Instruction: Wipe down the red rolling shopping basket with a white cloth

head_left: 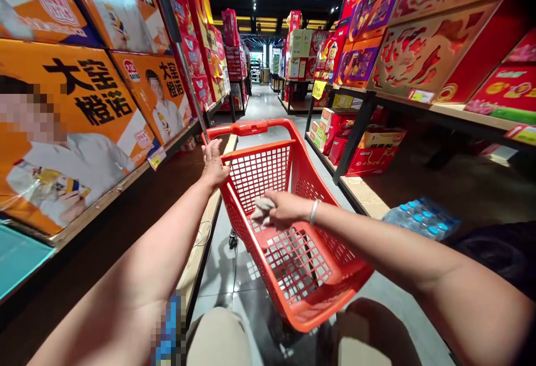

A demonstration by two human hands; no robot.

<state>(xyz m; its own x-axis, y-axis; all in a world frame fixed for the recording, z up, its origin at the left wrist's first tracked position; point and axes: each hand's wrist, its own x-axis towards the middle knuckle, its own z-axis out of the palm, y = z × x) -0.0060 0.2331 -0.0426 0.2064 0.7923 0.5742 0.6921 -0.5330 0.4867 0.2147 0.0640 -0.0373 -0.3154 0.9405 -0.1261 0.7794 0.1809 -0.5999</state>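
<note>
A red plastic shopping cart (301, 321) stands before me, with a lattice basket and a handle at its far end. Near the left end of that handle, my left hand (214, 166) rests against the cart's upper rim, fingers raised and somewhat apart. Inside the basket, my right hand (287, 209) is closed on a crumpled pale cloth (263, 209), held by the basket's inner side. Whether the cloth touches the lattice I cannot tell. A slim metal pole (190, 81) with a dark upper part slants down to my left hand; its lower end is hidden.
Orange drink cartons (62, 148) fill the shelf on the left. Red and gold gift boxes (419, 53) line the right shelf, with a pack of blue-capped water bottles (421, 218) below. A tiled aisle (263, 100) runs ahead between the shelves.
</note>
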